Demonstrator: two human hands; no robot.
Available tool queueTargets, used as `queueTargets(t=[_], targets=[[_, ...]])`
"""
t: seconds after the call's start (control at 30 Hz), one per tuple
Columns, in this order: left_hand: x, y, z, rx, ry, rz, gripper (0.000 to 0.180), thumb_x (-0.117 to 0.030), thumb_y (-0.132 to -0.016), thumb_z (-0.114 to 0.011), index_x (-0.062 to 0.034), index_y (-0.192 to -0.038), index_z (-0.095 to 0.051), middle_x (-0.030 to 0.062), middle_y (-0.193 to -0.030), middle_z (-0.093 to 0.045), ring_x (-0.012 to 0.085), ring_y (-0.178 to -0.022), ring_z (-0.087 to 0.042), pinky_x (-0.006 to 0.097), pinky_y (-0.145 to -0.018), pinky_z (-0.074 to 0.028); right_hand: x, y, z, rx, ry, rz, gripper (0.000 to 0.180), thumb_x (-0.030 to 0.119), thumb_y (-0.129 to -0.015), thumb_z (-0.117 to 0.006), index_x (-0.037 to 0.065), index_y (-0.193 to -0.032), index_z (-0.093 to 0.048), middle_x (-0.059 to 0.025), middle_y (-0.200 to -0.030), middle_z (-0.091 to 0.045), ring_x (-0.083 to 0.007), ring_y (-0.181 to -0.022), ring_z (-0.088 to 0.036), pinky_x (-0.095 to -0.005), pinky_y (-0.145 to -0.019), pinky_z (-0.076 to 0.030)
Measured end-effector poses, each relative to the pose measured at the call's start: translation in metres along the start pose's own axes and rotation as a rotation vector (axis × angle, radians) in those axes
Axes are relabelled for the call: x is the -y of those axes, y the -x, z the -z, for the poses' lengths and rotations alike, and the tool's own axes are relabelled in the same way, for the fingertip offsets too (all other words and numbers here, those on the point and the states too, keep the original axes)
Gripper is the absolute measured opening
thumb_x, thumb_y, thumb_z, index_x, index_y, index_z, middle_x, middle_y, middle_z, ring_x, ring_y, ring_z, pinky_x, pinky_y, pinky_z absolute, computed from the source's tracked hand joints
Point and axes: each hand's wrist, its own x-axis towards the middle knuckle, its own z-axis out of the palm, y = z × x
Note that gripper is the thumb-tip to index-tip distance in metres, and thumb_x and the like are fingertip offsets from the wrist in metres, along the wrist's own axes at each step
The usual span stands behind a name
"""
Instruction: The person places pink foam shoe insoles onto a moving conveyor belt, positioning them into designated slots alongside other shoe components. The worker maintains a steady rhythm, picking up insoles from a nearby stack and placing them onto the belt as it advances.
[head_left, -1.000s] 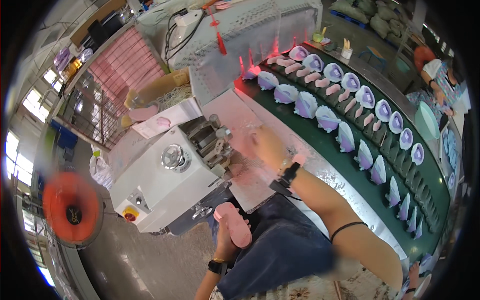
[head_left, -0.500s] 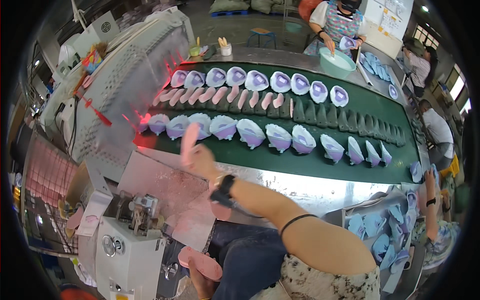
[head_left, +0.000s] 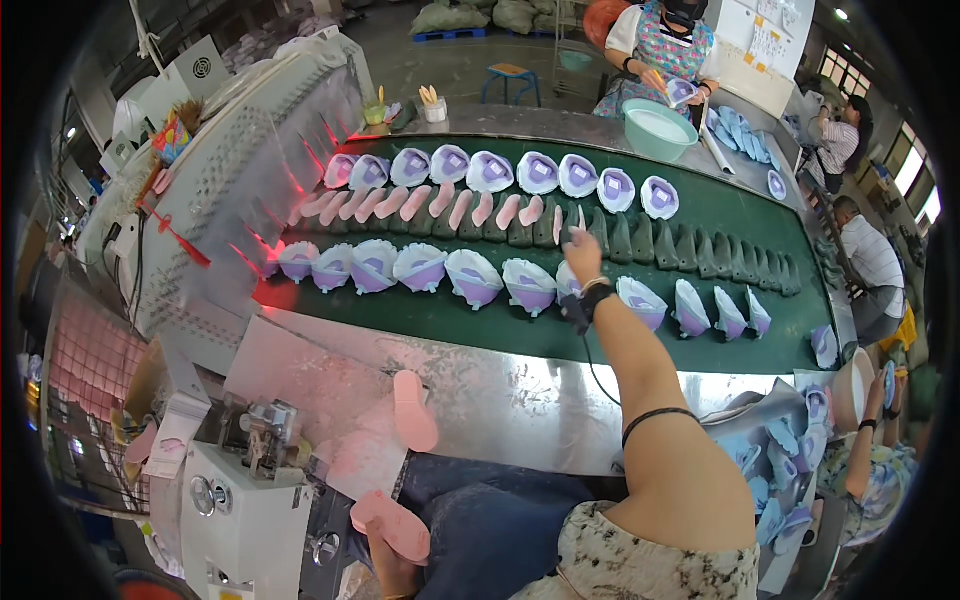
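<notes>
My right hand (head_left: 584,257) reaches over the green conveyor belt, a dark band on its wrist. Its fingers close on a thin pink insole (head_left: 581,216), seen nearly edge-on beside the dark green shoe lasts (head_left: 640,240). Other pink insoles (head_left: 461,209) rest on the lasts to the left. Low in front of me, my left hand (head_left: 392,568) grips a pink sole (head_left: 392,525), which may be more than one layer. One more pink sole (head_left: 413,410) lies by itself on the metal table edge. Part of the nearer shoe row is hidden behind my right wrist.
White-and-lilac shoe uppers (head_left: 474,278) line both sides of the lasts on the belt (head_left: 400,320). A perforated machine housing (head_left: 230,180) glows red at the left. Below it stands a white machine (head_left: 245,520). Co-workers are across and at the right, near blue uppers (head_left: 770,480).
My right hand has swung right and away from me, carrying a pink insole from above the near table edge to the lasts. The belt's rows have shifted left. My left hand keeps its sole.
</notes>
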Motion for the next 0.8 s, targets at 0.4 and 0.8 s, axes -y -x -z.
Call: queueTargets(t=[0.4, 0.8], targets=[[-0.014, 0.028, -0.01, -0.092, -0.581, -0.513, 0.039, -0.023, -0.096, -0.051, 0.0065, -0.123, -0.05, 0.0138, -0.109, -0.059, 0.0229, -0.095, -0.062, 0.033, -0.081, -0.052, 0.345, 0.367, 0.061, 1.483, -0.529, 0.548, 0.037, 0.031, -0.089, -0.056, 0.001, -0.112, -0.059, -0.0184, -0.096, -0.061, -0.0306, -0.088, -0.061, -0.0366, -0.077, -0.049], [-0.013, 0.035, 0.049, -0.041, 0.063, -0.213, 0.048, -0.038, -0.093, -0.046, -0.0001, -0.124, -0.048, 0.0122, -0.104, -0.057, 0.0281, -0.092, -0.061, 0.043, -0.078, -0.054, 0.327, 0.377, -0.072, 1.222, -0.768, -0.066, 0.037, 0.019, -0.077, -0.064, 0.004, -0.11, -0.058, -0.0138, -0.075, -0.063, -0.0302, -0.071, -0.063, -0.0378, -0.064, -0.049]])
